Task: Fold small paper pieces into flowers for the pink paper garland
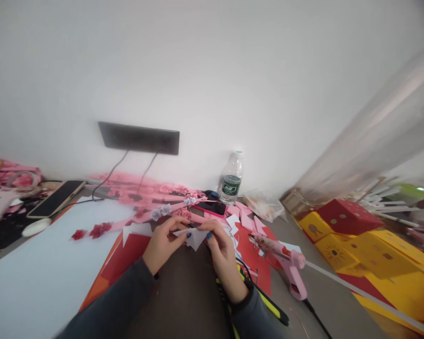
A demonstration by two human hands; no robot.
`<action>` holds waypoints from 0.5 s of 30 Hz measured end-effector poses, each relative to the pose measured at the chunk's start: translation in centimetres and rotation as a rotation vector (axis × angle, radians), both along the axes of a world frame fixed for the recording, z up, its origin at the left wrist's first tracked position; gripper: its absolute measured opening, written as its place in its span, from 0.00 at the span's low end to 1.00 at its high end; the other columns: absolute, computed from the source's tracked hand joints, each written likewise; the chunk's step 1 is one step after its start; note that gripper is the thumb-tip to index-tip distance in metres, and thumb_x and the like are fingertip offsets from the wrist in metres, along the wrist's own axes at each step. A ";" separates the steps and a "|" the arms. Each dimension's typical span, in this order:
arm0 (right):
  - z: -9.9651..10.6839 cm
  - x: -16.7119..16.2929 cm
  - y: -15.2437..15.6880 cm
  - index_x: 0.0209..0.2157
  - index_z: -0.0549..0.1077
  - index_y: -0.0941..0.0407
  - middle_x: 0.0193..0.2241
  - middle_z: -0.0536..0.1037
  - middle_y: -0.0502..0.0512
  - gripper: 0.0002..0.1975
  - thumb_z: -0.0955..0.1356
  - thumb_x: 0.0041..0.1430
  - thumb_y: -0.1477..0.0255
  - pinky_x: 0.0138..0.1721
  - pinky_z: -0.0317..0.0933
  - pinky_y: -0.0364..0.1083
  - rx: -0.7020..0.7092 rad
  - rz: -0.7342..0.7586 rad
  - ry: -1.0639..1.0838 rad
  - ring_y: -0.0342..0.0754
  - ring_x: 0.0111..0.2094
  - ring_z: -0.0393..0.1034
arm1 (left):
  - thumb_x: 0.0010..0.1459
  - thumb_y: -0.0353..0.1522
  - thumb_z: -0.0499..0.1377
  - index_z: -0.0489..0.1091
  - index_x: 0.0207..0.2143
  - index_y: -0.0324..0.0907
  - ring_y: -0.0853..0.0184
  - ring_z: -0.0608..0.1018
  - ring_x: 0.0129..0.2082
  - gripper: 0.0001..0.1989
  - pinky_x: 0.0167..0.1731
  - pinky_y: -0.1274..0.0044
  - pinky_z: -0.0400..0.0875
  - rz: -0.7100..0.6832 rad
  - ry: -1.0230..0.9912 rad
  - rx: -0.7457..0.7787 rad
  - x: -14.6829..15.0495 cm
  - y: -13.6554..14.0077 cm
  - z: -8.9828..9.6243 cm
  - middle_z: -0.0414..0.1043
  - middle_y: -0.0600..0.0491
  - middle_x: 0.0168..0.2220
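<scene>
A small folded piece of white paper is stretched between my two hands above the dark table. My left hand pinches its left corner between thumb and fingers. On the other side, my right hand grips the right corner the same way. The paper's lower point hangs down between the thumbs. Just beyond the hands lie paper flowers in white and red on pink strips. A phone in a pink case rests behind my right hand.
A pink glue gun lies to the right, near red paper and pink pieces. A water bottle stands by the wall. Large white sheets cover the left side; yellow boxes sit far right. Black-and-yellow tool handles lie beside my right wrist.
</scene>
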State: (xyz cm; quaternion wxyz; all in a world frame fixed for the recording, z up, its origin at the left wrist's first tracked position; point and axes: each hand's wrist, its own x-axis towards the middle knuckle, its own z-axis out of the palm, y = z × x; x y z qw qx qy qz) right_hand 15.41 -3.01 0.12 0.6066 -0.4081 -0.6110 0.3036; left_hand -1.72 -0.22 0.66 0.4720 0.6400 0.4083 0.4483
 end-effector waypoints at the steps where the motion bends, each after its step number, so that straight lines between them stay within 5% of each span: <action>1: -0.1 -0.1 0.0 0.39 0.76 0.53 0.35 0.77 0.55 0.09 0.64 0.60 0.73 0.34 0.63 0.46 -0.024 -0.013 -0.009 0.50 0.35 0.71 | 0.54 0.32 0.61 0.72 0.41 0.40 0.64 0.79 0.33 0.11 0.32 0.77 0.74 -0.004 0.025 0.009 0.0 0.0 0.0 0.78 0.51 0.32; 11: -0.3 -0.4 0.4 0.27 0.74 0.55 0.29 0.74 0.52 0.05 0.68 0.52 0.79 0.34 0.63 0.45 -0.021 -0.018 -0.129 0.48 0.33 0.70 | 0.56 0.28 0.57 0.71 0.29 0.40 0.68 0.75 0.31 0.04 0.33 0.78 0.69 -0.022 0.193 0.241 0.1 -0.2 0.4 0.71 0.54 0.29; 15: -0.9 0.3 0.7 0.28 0.71 0.55 0.28 0.72 0.51 0.05 0.66 0.50 0.79 0.29 0.60 0.43 -0.042 -0.168 -0.045 0.46 0.29 0.67 | 0.54 0.29 0.57 0.69 0.29 0.40 0.68 0.74 0.30 0.03 0.25 0.81 0.65 0.100 0.159 0.202 -0.4 0.2 0.4 0.71 0.54 0.29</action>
